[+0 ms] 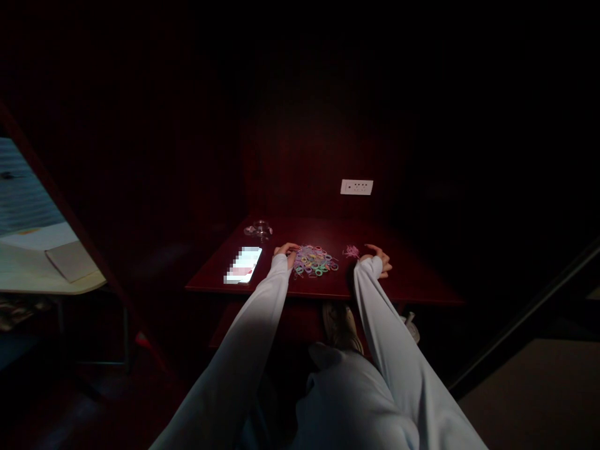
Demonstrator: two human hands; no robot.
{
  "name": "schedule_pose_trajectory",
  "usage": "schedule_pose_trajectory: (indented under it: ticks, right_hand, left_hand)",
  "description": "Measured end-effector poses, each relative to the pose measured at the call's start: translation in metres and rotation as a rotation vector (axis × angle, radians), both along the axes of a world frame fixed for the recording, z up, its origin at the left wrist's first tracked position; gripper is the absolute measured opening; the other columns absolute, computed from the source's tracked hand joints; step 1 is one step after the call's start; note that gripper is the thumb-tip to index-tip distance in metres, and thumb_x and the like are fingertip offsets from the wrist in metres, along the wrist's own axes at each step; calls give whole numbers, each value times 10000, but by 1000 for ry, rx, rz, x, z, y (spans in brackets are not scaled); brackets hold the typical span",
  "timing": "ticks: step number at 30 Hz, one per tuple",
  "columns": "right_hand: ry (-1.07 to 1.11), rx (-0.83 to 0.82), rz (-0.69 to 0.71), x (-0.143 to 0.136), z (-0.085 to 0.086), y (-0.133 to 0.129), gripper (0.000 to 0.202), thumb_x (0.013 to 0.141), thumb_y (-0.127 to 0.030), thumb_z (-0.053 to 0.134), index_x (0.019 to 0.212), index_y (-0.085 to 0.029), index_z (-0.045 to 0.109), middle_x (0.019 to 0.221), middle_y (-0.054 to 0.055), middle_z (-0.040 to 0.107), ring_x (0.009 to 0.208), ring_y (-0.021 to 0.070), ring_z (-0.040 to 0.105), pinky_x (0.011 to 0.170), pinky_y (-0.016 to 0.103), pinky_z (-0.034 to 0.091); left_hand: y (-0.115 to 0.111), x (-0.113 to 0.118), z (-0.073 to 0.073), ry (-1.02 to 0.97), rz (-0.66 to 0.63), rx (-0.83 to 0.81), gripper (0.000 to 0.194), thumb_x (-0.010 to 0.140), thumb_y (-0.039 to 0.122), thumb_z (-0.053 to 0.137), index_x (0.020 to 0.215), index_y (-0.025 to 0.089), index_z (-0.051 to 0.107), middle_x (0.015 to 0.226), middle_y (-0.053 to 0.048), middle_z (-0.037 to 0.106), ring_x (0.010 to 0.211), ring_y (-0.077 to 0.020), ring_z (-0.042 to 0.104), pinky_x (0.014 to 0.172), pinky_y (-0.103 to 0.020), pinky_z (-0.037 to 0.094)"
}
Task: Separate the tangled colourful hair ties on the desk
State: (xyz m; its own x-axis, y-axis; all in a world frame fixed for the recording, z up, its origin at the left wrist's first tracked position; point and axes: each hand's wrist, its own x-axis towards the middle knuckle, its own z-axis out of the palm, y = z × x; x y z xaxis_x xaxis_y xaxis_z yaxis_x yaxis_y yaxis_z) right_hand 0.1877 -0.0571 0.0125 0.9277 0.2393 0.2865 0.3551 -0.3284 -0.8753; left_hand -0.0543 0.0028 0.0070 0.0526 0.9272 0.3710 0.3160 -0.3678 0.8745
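A pile of small coloured loops that look like hair ties (315,260) lies on the dark red desk (337,289), in purple, green, yellow and pink. At the pile's left edge is my left hand (285,252), its fingers stretched toward the loops; I see nothing held in it. To the right of the pile, a small pink cluster (351,251) lies apart from it. My right hand (379,261) is just right of that cluster, with fingers bent and apart and nothing visible in them. Its palm side is partly hidden.
A lit phone (244,265) lies left of my left hand. Behind it stands a clear container (260,229) with small pinkish pieces beside it. A white power socket (357,187) is on the back panel. At far left is another table (89,284) with a box (70,259).
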Motion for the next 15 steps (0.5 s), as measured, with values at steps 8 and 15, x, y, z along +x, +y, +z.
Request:
schedule_pose_trajectory:
  ticks: [8, 15]
  right_hand:
    - [-351, -197, 378, 21, -3, -14, 395, 897, -275, 508, 1110, -273, 841, 1307, 113, 642, 1194, 350, 456, 1012, 493, 374]
    - [-688, -466, 543, 10, -7, -14, 370, 947, -252, 535, 1155, -305, 837, 1455, 67, 608, 1200, 321, 448, 1003, 424, 341]
  left_hand:
    - [5, 1, -6, 11, -21, 3, 270, 811, 55, 620, 915, 256, 768, 988, -10, 716, 951, -166, 682, 1048, -305, 526]
    - [15, 1, -10, 33, -51, -44, 248, 806, 56, 665, 892, 265, 768, 971, 9, 740, 957, -159, 693, 1068, -299, 510]
